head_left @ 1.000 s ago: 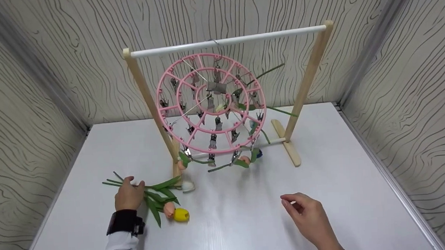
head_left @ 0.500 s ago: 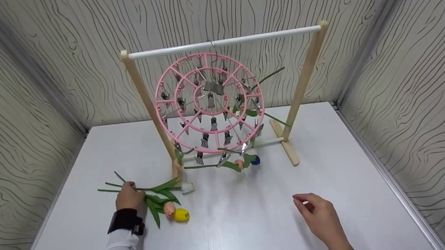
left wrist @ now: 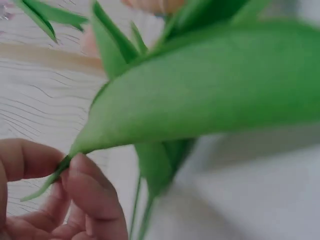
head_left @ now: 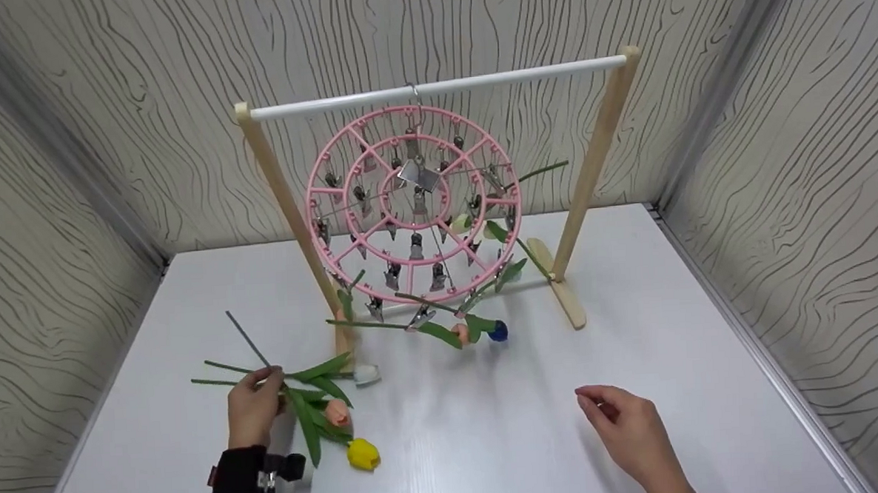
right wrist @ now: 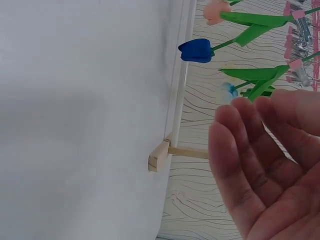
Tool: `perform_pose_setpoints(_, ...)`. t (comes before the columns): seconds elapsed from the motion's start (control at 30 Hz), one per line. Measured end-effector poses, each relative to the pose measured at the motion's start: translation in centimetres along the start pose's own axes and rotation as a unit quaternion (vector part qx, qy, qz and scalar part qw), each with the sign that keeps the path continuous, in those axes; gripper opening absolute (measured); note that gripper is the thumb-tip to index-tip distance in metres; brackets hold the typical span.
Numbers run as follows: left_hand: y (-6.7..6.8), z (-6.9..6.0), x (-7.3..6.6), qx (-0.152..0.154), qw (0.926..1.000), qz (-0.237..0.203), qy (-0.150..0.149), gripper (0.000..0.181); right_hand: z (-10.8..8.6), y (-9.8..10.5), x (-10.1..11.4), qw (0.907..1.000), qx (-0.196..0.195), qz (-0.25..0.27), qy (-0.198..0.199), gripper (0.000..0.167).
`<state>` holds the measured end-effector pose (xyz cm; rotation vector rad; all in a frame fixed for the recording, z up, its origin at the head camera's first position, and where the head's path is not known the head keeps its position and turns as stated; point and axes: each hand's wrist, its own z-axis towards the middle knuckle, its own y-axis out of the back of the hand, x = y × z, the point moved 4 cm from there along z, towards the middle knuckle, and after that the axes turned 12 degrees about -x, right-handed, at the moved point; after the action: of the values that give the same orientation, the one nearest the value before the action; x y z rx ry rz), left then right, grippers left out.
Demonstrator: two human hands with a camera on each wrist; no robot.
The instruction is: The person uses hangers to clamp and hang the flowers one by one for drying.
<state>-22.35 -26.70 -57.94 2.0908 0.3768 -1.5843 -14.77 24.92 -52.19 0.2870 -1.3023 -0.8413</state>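
My left hand pinches a green tulip stem between thumb and forefinger; in the left wrist view the stem's broad leaf fills much of the picture. That stem seems to lead to the yellow tulip, low at the front. Beside it lie a peach tulip and a white tulip, their stems running left past the hand. My right hand hovers at the right over the white table, fingers loosely bent, holding nothing.
A pink round clip hanger hangs from the white rod of a wooden stand. Several tulips are clipped to it, among them a blue tulip and a peach one. Patterned walls enclose the table.
The yellow tulip has shifted towards the front and its stem end has risen, as my left hand now pinches the stem. The hanger has turned. My right hand moved slightly right.
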Motion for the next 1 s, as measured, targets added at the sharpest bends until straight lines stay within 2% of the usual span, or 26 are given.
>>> perform_pose_setpoints(0.13,-0.9,-2.8,-2.3,-0.023,0.9983,-0.008,-0.053,0.037,-0.3,0.3,0.2,0.9997,0.001,0.008,-0.023,0.009)
perform_pose_setpoints(0.27,-2.0,-5.8,-4.4,-0.042,0.9927,-0.017,-0.112,0.030,-1.0,0.5,0.5,0.9993,-0.004,0.028,-0.022,0.010)
perform_pose_setpoints(0.5,-4.2,-11.2,-7.3,-0.067,0.9785,-0.049,-0.189,0.019,-2.6,0.5,1.8,0.9966,-0.033,0.061,0.044,0.017)
perform_pose_setpoints(0.63,-4.9,-13.6,-8.6,-0.058,0.9683,-0.049,-0.238,0.013,-3.3,0.1,3.1,0.9884,-0.062,0.092,0.104,0.021)
perform_pose_setpoints(0.77,-5.0,-15.6,-9.7,-0.055,0.9491,-0.043,-0.307,0.009,-4.4,-1.2,5.0,0.9709,-0.097,0.141,0.167,0.028)
perform_pose_setpoints(0.87,-5.2,-17.1,-10.4,-0.041,0.9366,-0.049,-0.344,0.009,-5.4,-2.5,6.5,0.9673,-0.102,0.156,0.172,0.028)
perform_pose_setpoints(1.0,-6.2,-19.0,-11.0,0.013,0.9244,-0.067,-0.375,0.011,-6.5,-3.6,8.2,0.9775,-0.079,0.140,0.137,0.025)
